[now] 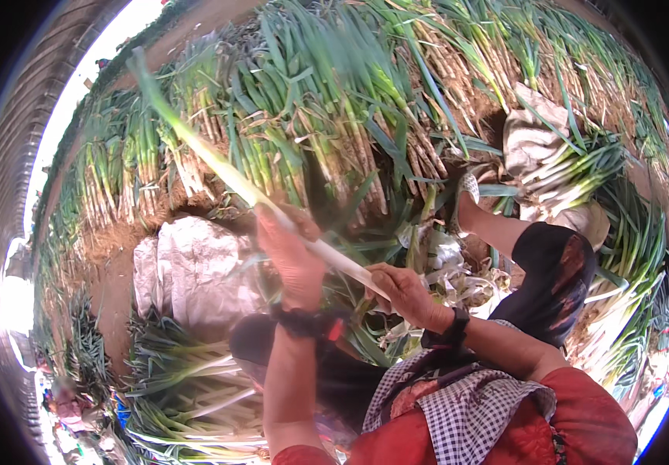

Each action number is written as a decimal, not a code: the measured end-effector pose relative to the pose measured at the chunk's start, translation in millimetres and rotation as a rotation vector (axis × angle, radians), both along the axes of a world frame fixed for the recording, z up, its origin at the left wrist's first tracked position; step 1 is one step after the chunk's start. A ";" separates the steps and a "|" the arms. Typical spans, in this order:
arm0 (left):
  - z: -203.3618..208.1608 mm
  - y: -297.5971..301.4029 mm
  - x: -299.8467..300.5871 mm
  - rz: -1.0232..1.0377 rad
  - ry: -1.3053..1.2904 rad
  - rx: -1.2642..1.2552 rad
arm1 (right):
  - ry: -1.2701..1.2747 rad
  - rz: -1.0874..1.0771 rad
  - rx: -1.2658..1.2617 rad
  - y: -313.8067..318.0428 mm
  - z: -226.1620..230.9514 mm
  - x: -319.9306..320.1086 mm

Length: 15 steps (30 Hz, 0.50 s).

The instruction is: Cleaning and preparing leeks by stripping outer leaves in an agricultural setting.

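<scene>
A long green onion [222, 167] slants across the middle of the head view, its leafy green tip up at the far left and its pale white end down toward my body. My left hand [294, 260] is closed around the white shaft, slightly blurred. Further down, my right hand [408, 293] pinches the white end between thumb and fingers. Below and beyond my right hand lie dry, pale peelings [478, 287]. Cleaned green onions [218, 380] with white shafts are piled at my left, near my knee.
Dense rows of unpeeled green onions [334, 93] with soil on their stalks stretch across the far side. A whitish sack [195, 267] rests on the left. More cleaned onions [570, 174] lie over another sack [532, 128] at right. Another person [72, 407] shows at lower left.
</scene>
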<state>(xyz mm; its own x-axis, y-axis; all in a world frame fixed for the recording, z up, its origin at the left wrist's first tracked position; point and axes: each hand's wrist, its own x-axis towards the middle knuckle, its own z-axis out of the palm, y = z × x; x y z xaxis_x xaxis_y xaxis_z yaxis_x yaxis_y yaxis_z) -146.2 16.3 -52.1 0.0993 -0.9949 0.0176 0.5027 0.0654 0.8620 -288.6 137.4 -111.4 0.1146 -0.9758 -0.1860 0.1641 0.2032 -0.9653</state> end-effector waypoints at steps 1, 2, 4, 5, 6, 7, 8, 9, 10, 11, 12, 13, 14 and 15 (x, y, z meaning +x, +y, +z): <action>3.5 -1.9 -6.1 0.011 0.089 0.055 | -0.097 0.019 -0.002 -0.8 -0.3 -7.8; 5.5 -1.8 -7.1 -0.020 0.083 0.067 | -0.096 0.000 0.025 -2.6 3.2 -14.2; 8.6 -3.4 -13.1 -0.011 0.095 0.028 | 0.139 0.097 -0.125 -7.1 9.6 -23.2; 11.0 -3.0 -15.2 -0.024 0.111 0.022 | 0.138 0.083 -0.107 -9.5 13.0 -25.1; 10.4 -2.5 -16.9 -0.036 0.128 0.017 | 0.076 0.091 -0.025 -10.6 16.2 -26.5; 6.3 -5.2 -14.7 -0.072 0.152 -0.010 | 0.013 0.105 0.046 -11.8 18.1 -26.6; 2.5 -6.2 -11.4 -0.079 0.150 -0.003 | 0.011 0.098 0.053 -11.1 17.6 -27.1; -0.4 -6.7 -7.7 -0.218 0.237 -0.059 | -0.056 0.115 0.095 -10.0 17.5 -27.6; -2.6 -7.2 -6.0 -0.354 0.324 -0.118 | -0.123 0.135 0.134 -10.3 16.4 -27.9; -3.1 -5.8 -8.6 -0.423 0.427 -0.107 | -0.190 0.116 0.154 -9.2 5.3 -26.2; -3.3 -4.9 -11.4 -0.431 0.429 -0.104 | -0.189 0.107 0.155 -9.0 -4.5 -26.3; -3.6 -3.7 -12.4 -0.474 0.421 -0.136 | -0.124 0.106 0.098 -10.7 -8.3 -25.1; -3.6 -2.8 -13.7 -0.518 0.412 -0.169 | -0.058 0.105 0.041 -11.3 -11.3 -25.7; -4.0 -2.0 -16.3 -0.552 0.450 -0.159 | -0.060 0.102 0.041 -10.7 -13.8 -28.9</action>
